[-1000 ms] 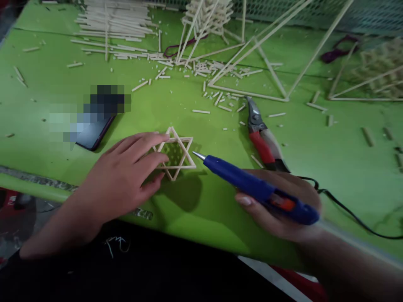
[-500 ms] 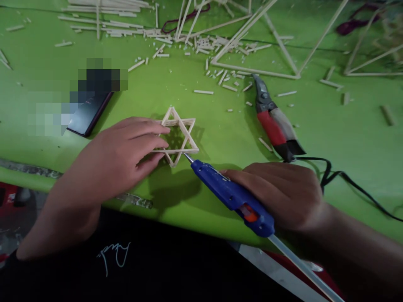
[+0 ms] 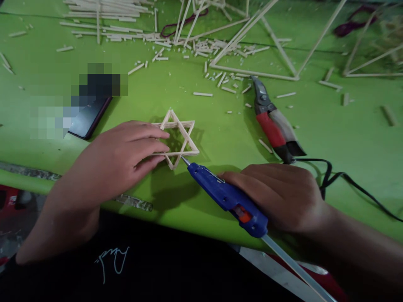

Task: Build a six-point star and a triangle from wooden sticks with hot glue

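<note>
Wooden star (image 3: 184, 131) covered at left, phone (image 3: 91, 117) partly pixelated, glue stick (image 3: 292, 264) cropped

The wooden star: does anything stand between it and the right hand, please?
Only the blue glue gun that the right hand holds; its metal nozzle is at the lower side of the wooden star, contact unclear. Nothing else visible stands between them; the pruning shears lie off that line.

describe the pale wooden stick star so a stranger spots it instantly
On the bright green table, find the bare left hand near the front edge. It holds the pale wooden stick star, with a blue glue gun's tip at its near side. Two crossed triangles set it apart from the loose straight sticks farther back.
</note>
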`<state>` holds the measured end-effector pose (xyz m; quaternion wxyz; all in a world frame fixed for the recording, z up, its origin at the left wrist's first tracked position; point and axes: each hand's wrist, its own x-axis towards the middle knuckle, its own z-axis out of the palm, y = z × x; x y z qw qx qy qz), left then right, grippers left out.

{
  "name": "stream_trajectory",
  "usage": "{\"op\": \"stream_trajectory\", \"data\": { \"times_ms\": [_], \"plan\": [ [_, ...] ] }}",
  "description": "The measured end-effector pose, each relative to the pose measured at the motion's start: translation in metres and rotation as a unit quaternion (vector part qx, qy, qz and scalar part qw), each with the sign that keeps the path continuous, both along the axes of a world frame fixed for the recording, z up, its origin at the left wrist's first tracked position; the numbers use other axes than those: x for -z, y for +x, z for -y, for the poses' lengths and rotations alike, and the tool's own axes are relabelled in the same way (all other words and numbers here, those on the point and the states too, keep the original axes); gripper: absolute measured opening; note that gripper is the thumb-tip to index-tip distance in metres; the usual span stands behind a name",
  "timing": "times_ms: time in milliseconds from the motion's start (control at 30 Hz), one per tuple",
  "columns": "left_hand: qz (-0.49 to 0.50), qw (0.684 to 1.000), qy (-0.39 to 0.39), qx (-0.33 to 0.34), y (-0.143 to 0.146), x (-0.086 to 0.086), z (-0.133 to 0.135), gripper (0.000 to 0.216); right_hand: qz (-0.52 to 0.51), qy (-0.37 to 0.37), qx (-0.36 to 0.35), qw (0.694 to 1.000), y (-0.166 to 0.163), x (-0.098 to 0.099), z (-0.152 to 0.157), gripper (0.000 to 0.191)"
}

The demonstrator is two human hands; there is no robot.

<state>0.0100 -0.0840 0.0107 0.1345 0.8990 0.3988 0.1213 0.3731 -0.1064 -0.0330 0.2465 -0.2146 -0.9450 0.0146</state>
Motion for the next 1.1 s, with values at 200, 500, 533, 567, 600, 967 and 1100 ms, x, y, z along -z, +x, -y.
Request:
{"op": "stream_trajectory", "data": {
  "times_ms": [200, 500, 533, 567, 600, 967, 1100],
  "plan": [
    [-0.002, 1.0, 0.001, -0.002, 0.001, -0.003, 0.002, 0.028, 0.018, 0.024, -0.002, 1.0, 0.0, -0.003, -0.002, 0.016],
    [0.017, 1.0, -0.018, -0.002, 0.002, -0.005, 0.001, 0.029, 0.019, 0.009, 0.046, 0.999, -0.002, 0.007, 0.008, 0.021],
    [0.018, 1.0, -0.017, 0.0, 0.003, -0.005, 0.001, 0.03, 0.018, 0.014, 0.042, 0.999, -0.002, 0.007, 0.007, 0.02],
    [0.019, 1.0, -0.014, 0.002, 0.003, -0.006, 0.001, 0.029, 0.015, 0.021, 0.039, 0.999, -0.003, 0.007, 0.007, 0.019],
    [0.02, 1.0, -0.008, 0.004, 0.004, -0.006, 0.001, 0.028, 0.012, 0.028, 0.04, 0.999, -0.003, 0.006, 0.005, 0.018],
    [0.016, 1.0, -0.005, 0.004, 0.003, -0.007, 0.001, 0.027, 0.054, 0.036, 0.012, 0.998, -0.002, -0.005, -0.001, 0.015],
    [0.021, 1.0, 0.01, 0.008, 0.003, -0.007, 0.001, 0.025, 0.05, 0.036, 0.01, 0.998, -0.002, -0.004, -0.001, 0.016]
  ]
}}
